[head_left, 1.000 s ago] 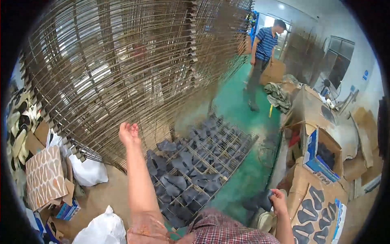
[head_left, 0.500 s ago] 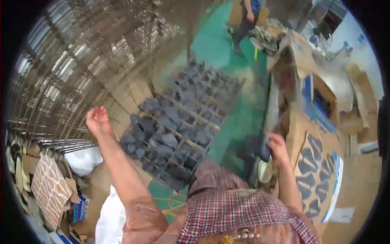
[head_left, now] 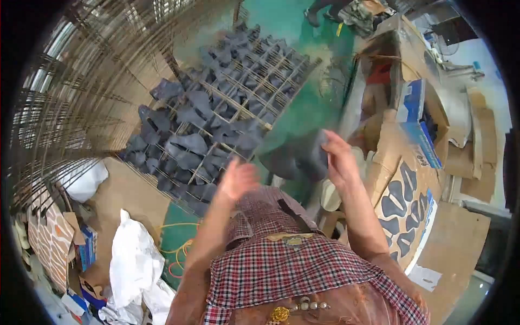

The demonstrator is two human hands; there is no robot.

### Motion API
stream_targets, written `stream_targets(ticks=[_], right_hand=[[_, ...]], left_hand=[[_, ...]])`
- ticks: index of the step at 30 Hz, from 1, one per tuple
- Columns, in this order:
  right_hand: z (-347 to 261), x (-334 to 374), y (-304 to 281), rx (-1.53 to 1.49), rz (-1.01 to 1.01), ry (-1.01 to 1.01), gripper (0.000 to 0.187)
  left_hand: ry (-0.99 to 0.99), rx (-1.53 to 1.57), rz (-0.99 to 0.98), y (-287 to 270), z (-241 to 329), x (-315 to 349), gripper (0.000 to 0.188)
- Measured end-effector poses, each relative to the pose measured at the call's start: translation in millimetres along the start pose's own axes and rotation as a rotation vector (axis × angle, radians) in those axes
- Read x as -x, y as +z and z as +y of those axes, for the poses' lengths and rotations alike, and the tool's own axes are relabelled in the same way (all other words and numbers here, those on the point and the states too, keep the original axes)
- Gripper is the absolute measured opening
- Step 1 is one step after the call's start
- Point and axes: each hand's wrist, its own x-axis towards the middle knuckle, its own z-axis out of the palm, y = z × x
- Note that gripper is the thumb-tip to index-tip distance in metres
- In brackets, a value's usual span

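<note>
A dark grey, curved, bendable piece [head_left: 298,157] hangs from my right hand [head_left: 341,160], pinched at its upper right edge between thumb and fingers. It is smeared by motion, and its exact kind does not show. My left hand [head_left: 241,180] is slightly blurred, with nothing visible in it and its fingers stretched out. It hovers at the near right edge of a wire rack [head_left: 238,111], lower left of the held piece. Many similar dark grey pieces [head_left: 187,143] stand and lie among the rack's bars.
On the right, flat dark grey cutouts [head_left: 401,197] lie on cardboard [head_left: 457,238], beside a blue-edged box [head_left: 420,122]. Stacked wire racks [head_left: 81,92] rise at left. White bags [head_left: 132,260] and a yellow cord [head_left: 181,249] lie low left. Another person's legs [head_left: 319,11] show at the top.
My left hand has swung right and inward, from the stacked racks to near my middle. My right hand has moved left and up with the dark grey piece. The view has shifted.
</note>
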Motion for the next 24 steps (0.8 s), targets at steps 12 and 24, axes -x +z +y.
stream_targets(ticks=[12, 24], right_hand=[[29.5, -180.3, -94.2, 0.108, 0.058, 0.218, 0.03], [33.0, -324.7, -112.7, 0.352, 0.07, 0.265, 0.034]], left_hand=[[0.283, 0.041, 0.152, 50.4, -17.4, -149.4, 0.026], [0.503, 0.379, 0.396, 38.2, -17.9, -242.3, 0.034]])
